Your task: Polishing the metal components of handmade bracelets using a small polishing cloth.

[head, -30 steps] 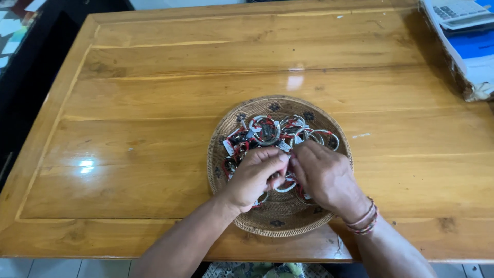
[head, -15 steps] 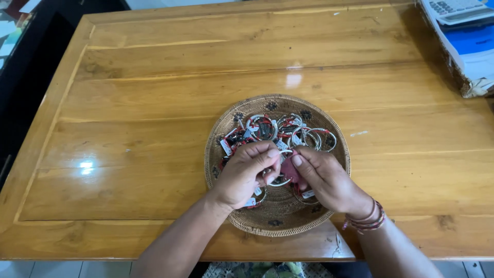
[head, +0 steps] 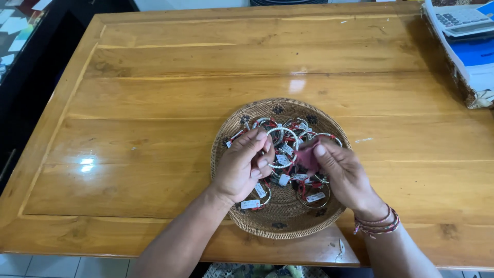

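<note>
A round woven basket tray (head: 280, 227) sits on the wooden table (head: 154, 128) and holds several silver bangles (head: 303, 127) with red ties and small white tags. My left hand (head: 242, 167) pinches one silver bangle (head: 282, 148) and holds it upright above the pile. My right hand (head: 342, 172), with bead bracelets on its wrist, grips a small dark red cloth (head: 307, 156) pressed against that bangle's right side.
A stack of papers and a blue folder with a calculator (head: 460, 20) on top lies at the table's far right corner. A dark floor with scattered papers (head: 18, 31) shows past the left edge.
Both hands have lifted out of the pile. The left now holds one bangle up, and the right has brought the red cloth against it.
</note>
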